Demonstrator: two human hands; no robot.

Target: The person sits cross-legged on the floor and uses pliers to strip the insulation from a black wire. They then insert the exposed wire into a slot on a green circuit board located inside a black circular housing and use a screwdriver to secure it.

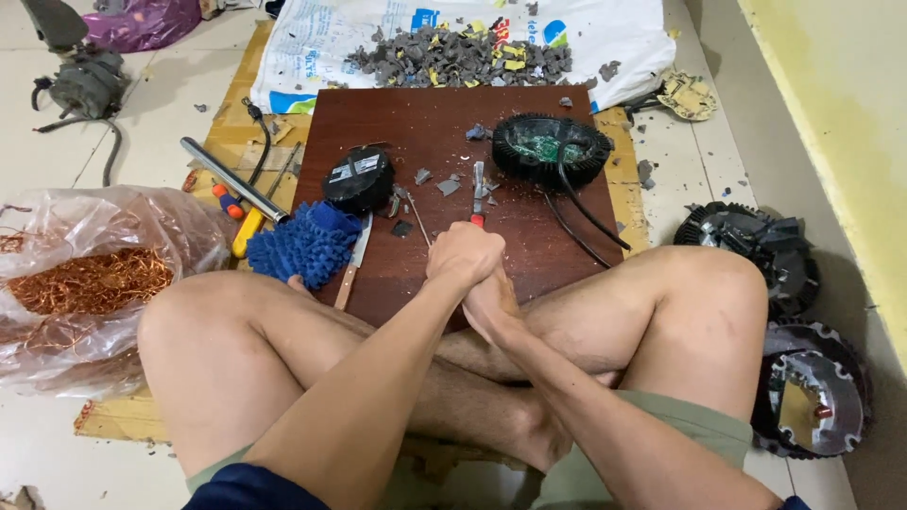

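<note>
Two hands clasped together, left hand [463,257] over right hand [489,304], one wooden board [416,132], two black round housings [552,148], one blue glove [302,244]

A wooden board [444,142] lies on the floor before the person's crossed legs. On it, a round finned housing [551,148] sits at the far right, a smaller round part [359,179] at the left, with pliers [478,194] between them. A mitt [302,244] and a knife [353,267] lie at the board's near left edge. The clasped left hand [463,257] and right hand [489,307] rest over the near edge. A bag of wire [90,280] lies far left, and a pile of broken bits [458,57] lies behind the board.
</note>
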